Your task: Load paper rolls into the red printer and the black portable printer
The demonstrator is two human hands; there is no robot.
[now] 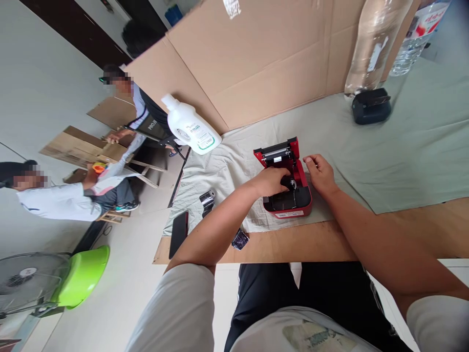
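A small red and black label printer (289, 195) sits on the pale cloth with its lid (278, 152) flipped open toward the far side. My left hand (270, 181) reaches into the open compartment, fingers curled over a small white roll inside. My right hand (319, 172) rests against the printer's right edge, fingers bent, steadying it. Whether the left hand grips the roll is hidden by the fingers.
A black phone (178, 233), a small dark roll (207, 200) and a dark wrapper (240, 239) lie at the left on the wooden table (330, 242). A white detergent bottle (190, 125), a black device (371, 105), clear bottles (372, 44) and cardboard (256, 58) stand behind. Two other people sit far left.
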